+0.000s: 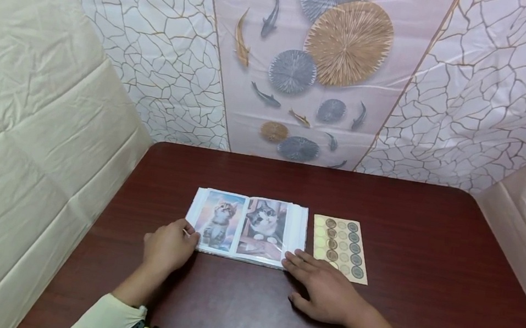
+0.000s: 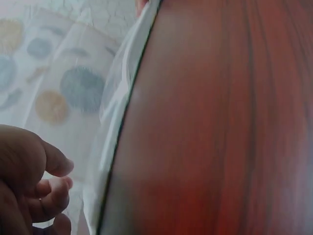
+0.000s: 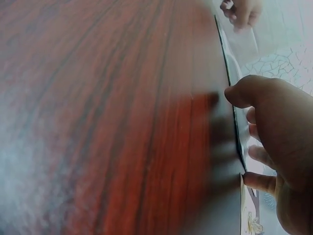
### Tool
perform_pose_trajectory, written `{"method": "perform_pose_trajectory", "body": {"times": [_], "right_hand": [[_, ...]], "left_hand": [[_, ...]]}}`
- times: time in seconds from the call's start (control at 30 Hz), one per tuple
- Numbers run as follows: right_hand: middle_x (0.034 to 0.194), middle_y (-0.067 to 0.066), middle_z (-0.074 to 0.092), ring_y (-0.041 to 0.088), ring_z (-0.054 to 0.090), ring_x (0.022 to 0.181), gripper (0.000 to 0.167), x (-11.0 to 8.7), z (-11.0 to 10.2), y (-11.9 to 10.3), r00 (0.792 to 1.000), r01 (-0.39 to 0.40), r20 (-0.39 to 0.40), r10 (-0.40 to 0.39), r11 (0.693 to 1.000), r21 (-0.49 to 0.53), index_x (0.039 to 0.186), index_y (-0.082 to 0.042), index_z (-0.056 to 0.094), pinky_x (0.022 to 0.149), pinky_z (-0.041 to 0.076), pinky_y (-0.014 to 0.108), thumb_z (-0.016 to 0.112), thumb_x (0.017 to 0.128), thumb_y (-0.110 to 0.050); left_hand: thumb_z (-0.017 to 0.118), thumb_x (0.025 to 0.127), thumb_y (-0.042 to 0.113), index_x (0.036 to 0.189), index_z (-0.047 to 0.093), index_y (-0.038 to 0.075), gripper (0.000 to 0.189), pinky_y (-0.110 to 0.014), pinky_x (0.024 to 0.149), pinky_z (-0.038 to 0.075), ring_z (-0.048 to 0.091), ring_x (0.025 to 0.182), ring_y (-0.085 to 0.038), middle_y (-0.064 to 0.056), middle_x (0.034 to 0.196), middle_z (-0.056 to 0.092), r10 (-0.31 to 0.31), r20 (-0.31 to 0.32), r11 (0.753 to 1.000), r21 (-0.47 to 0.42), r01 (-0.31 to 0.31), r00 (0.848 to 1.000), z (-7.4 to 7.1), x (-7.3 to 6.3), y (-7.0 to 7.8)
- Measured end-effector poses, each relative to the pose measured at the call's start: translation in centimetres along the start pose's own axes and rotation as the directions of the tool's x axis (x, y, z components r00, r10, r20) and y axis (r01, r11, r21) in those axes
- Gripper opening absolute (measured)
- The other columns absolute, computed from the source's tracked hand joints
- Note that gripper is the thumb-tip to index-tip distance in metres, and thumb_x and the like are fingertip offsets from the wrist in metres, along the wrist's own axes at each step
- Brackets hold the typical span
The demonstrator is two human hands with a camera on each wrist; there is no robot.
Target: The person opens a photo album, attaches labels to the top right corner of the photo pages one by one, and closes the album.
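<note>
Dark red table [image 1: 243, 311], and there on its far half lies the open photo album [image 1: 246, 228], 2 cat pictures [image 1: 262, 225] up! Just right, a pale sheet [image 1: 344, 249] of circles in 4 columns. My right hand [image 1: 323, 291] is loose, straight fingers on the album's near right corner; my left hand [image 1: 169, 245] curls at its near left edge, pinching or not, I can't tell.
</note>
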State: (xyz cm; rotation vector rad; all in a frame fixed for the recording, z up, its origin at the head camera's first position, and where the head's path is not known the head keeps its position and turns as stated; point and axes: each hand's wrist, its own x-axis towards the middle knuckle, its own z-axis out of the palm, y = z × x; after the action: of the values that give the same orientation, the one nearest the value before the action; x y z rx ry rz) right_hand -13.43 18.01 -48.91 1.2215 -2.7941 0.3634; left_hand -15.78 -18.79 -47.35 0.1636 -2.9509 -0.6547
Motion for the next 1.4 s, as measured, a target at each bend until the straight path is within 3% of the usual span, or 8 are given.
{"method": "perform_pose_trajectory", "body": {"times": [0.1,0.23,0.37,0.5,0.67,0.97,1.17,1.4], "right_hand": [[0.152,0.009,0.052,0.031,0.044,0.143,0.062,0.1,0.0,0.0,1.0,-0.004,0.004,0.004,1.0,-0.001,0.147,-0.008,0.056,0.109,0.042,0.053,0.07,0.093,-0.035],[0.151,0.009,0.053,0.032,0.045,0.142,0.062,0.1,-0.1,0.0,1.0,0.0,-0.009,0.0,1.0,-0.003,0.146,-0.008,0.057,0.108,0.043,0.053,0.071,0.092,-0.034],[0.151,0.007,0.053,0.03,0.043,0.143,0.064,0.0,-0.3,0.1,0.999,-0.004,-0.036,0.003,1.0,-0.015,0.147,-0.01,0.056,0.108,0.043,0.051,0.073,0.091,-0.036],[0.153,0.005,0.051,0.027,0.039,0.146,0.066,-0.3,-0.6,0.3,0.998,-0.034,-0.06,0.032,0.999,-0.02,0.15,-0.011,0.054,0.109,0.043,0.051,0.073,0.092,-0.038],[0.151,0.007,0.053,0.029,0.041,0.145,0.067,-0.9,-1.3,0.6,0.992,-0.087,-0.09,0.085,0.996,-0.024,0.15,-0.011,0.054,0.11,0.041,0.054,0.074,0.092,-0.037],[0.15,0.008,0.054,0.035,0.044,0.142,0.068,-2.1,-2.0,1.8,0.977,-0.168,-0.14,0.16,0.985,-0.05,0.148,-0.008,0.055,0.107,0.043,0.056,0.076,0.091,-0.038],[0.148,0.011,0.055,0.035,0.046,0.14,0.07,-2.9,-2.2,2.6,0.968,-0.207,-0.154,0.197,0.977,-0.055,0.147,-0.006,0.055,0.107,0.043,0.056,0.077,0.09,-0.039],[0.148,0.013,0.055,0.034,0.048,0.138,0.069,-3.6,-2.4,3.2,0.959,-0.241,-0.166,0.228,0.969,-0.06,0.146,-0.005,0.056,0.104,0.045,0.057,0.077,0.09,-0.04]], "left_hand": [[0.07,0.092,0.03,0.088,0.071,0.019,0.012,-0.056,0.075,0.046,0.068,0.074,-0.026,0.005,0.073,0.068,0.093,-0.056,0.995,-0.043,-0.095,0.994,0.1,-0.4,1.7],[0.071,0.089,0.022,0.091,0.071,0.016,0.006,-0.047,0.068,0.05,0.063,0.064,-0.018,0.011,0.066,0.062,0.229,-0.118,0.965,-0.103,-0.242,0.966,0.3,-1.2,4.0],[0.072,0.089,0.019,0.099,0.07,0.014,0.011,-0.033,0.059,0.046,0.053,0.059,-0.009,0.016,0.064,0.055,0.306,-0.083,0.929,-0.193,-0.316,0.948,0.9,-2.0,5.9],[0.069,0.094,0.016,0.112,0.068,0.01,0.019,-0.027,0.059,0.043,0.048,0.059,-0.004,0.017,0.068,0.055,0.344,0.018,0.893,-0.315,-0.322,0.939,1.7,-2.7,7.6],[0.067,0.096,0.012,0.122,0.063,0.006,0.027,-0.028,0.066,0.047,0.054,0.066,-0.004,0.014,0.076,0.06,0.401,0.089,0.842,-0.427,-0.329,0.912,2.4,-3.4,9.4],[0.064,0.099,0.01,0.119,0.064,0.005,0.021,-0.031,0.081,0.055,0.066,0.09,-0.009,0.003,0.1,0.069,0.456,0.146,0.778,-0.544,-0.314,0.878,3.6,-3.9,11.3],[0.065,0.098,0.008,0.116,0.064,0.005,0.018,-0.032,0.081,0.057,0.067,0.09,-0.007,-0.005,0.104,0.072,0.467,0.17,0.747,-0.601,-0.285,0.868,4.2,-4.1,12.1],[0.064,0.099,0.009,0.115,0.064,0.006,0.017,-0.024,0.077,0.054,0.065,0.085,-0.004,0.0,0.1,0.071,0.48,0.191,0.721,-0.641,-0.261,0.856,4.6,-4.5,12.8]]}}
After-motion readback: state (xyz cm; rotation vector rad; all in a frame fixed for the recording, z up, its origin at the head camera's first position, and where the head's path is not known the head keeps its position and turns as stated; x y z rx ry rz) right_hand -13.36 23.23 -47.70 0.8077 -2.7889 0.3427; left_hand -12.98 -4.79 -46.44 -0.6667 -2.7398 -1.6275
